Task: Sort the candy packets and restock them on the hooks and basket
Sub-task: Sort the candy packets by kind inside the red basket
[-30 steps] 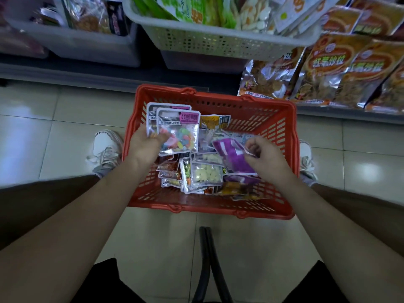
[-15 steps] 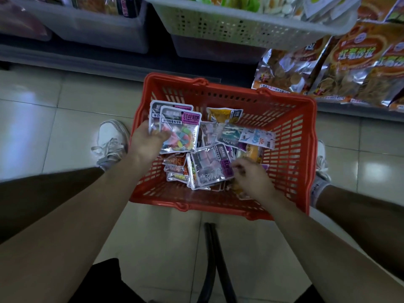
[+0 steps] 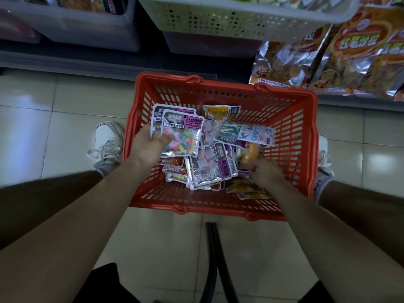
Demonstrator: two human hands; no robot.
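My left hand keeps its grip pinched on two matching gummy packets at the left of the red basket. My right hand has left the purple-edged packet on the pile and slid rightward among the loose packets. I cannot tell whether its grip holds one, so I judge the sorting unfinished.

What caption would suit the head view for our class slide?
Over a red basket of loose packets, the left hand holds two gummy packets while the right hand reaches among others.

dim indoor light | glare patches on floor tiles | wide-angle edge bending | slight blur
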